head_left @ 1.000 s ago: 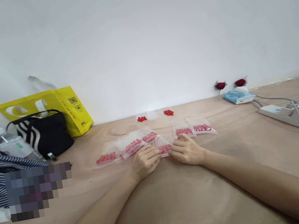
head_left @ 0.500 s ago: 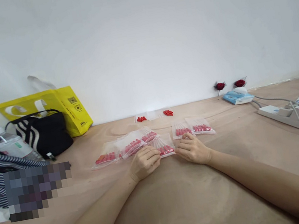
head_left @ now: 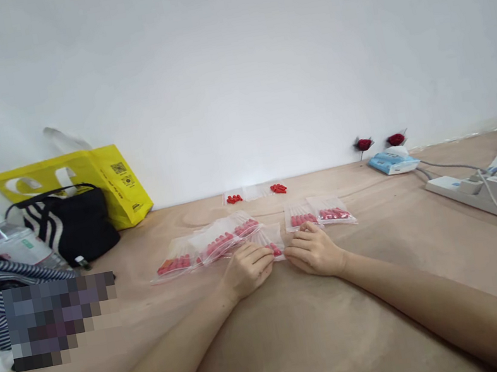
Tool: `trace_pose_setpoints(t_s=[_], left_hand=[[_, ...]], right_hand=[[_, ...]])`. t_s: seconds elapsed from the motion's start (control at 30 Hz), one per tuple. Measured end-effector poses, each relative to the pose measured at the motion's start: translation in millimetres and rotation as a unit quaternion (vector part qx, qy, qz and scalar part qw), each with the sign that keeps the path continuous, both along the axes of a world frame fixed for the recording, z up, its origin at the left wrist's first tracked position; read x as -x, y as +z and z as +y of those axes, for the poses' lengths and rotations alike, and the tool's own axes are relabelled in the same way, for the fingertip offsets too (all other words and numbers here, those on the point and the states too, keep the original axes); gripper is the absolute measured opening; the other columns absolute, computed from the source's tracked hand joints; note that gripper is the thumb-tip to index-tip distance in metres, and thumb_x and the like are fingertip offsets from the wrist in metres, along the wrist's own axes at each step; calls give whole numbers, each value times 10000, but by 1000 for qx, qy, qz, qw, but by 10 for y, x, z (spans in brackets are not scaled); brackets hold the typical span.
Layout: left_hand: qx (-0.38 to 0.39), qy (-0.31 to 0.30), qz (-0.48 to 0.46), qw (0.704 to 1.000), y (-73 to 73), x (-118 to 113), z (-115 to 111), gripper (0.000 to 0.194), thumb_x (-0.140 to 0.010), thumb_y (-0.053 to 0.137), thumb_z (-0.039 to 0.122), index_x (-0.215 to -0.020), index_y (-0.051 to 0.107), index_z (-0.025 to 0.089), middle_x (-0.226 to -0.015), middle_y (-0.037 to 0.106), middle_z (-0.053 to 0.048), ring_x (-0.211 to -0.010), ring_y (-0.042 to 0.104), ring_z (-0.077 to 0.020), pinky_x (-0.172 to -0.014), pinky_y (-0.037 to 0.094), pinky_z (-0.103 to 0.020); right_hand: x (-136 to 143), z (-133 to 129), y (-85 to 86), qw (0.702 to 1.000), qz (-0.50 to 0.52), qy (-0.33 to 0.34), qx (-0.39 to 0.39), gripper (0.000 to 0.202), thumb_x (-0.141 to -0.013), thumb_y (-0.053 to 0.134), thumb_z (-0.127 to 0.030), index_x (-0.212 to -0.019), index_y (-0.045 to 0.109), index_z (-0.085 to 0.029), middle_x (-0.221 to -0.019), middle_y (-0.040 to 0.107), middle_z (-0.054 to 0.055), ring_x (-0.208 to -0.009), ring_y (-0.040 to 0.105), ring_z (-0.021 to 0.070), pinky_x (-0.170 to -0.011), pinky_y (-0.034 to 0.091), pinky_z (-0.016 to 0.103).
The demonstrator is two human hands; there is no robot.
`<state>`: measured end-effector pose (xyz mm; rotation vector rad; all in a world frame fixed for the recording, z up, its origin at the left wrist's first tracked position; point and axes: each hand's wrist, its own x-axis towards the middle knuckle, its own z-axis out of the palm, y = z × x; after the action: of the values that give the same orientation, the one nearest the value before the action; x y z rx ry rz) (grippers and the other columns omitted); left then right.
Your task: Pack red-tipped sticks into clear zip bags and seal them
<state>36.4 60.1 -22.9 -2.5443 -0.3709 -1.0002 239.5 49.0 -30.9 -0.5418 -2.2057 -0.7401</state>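
Both my hands rest on the wooden table (head_left: 305, 343) and pinch one small clear zip bag (head_left: 273, 241) of red pieces between them. My left hand (head_left: 247, 269) holds its left edge and my right hand (head_left: 312, 252) its right edge. Most of this bag is hidden by my fingers. Left of it lies an overlapping row of similar filled bags (head_left: 211, 245). Two more filled bags (head_left: 318, 214) lie just beyond my right hand.
Two small heaps of loose red pieces (head_left: 255, 193) lie by the wall. A yellow bag (head_left: 102, 176), a black striped bag (head_left: 73, 223) and a water bottle (head_left: 9, 244) stand at the left. A power strip with cables (head_left: 494, 191) and a blue pack (head_left: 391, 162) lie at the right.
My hands have closed in toward each other over the small bag, covering more of it than half a second ago. The other bags lie as before.
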Motion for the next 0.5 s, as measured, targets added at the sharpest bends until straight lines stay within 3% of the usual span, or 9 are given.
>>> trace_pose_setpoints(t_s=[0.23,0.5], left_hand=[[-40,-4,24,999,32,-141,-15,167,-819,442,110,-774,601,136,-775,674,-49,-698,613,-145,-662,493,-284],[-60,7,45,997,76,-46,-33,159,-819,441,103,-784,590,142,-760,667,-39,-679,607,-136,-700,494,-298]], right_hand=[[24,14,-1,999,-33,-4,4,203,-799,425,-117,-637,541,-157,-547,511,-16,-616,406,112,-708,249,311],[-23,8,-8,999,-22,-4,33,175,-770,407,-106,-669,535,-168,-569,532,-19,-655,431,110,-773,229,342]])
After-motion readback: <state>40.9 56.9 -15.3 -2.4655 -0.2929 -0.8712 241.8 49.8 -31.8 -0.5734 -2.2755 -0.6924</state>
